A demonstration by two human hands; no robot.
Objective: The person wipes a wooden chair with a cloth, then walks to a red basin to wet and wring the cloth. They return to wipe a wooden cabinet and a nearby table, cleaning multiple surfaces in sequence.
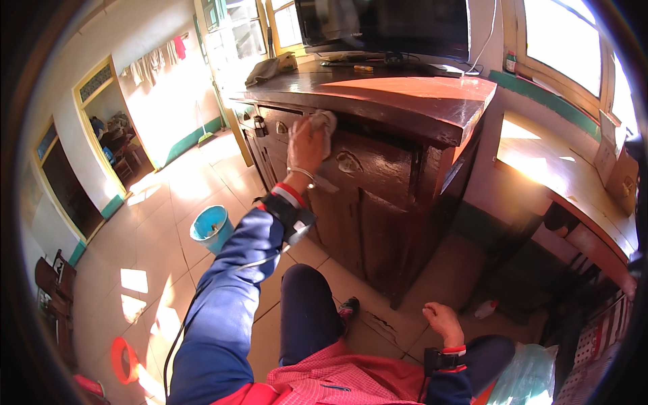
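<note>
My left hand [306, 150] reaches forward, its fingers closed round a pale, greyish cloth [326, 122]. It presses the cloth against the upper front of a dark brown wooden cabinet [385, 169], just under the overhanging top. Close by on the cabinet front are drawer faces with small metal pulls, one being a round pull plate [348, 162] right of the hand. Low on the right, my right hand [445, 324] hovers near my right knee, its fingers curled in loosely, with nothing visible in them.
A television [385, 25] stands on the cabinet, with a crumpled cloth bag [264, 70] at its left. On the tiled floor are a blue bucket [211, 226] and an orange-red basin [123, 360]. A wooden table [560, 162] stands to the right; a clear plastic bag [526, 378] lies beside my right leg.
</note>
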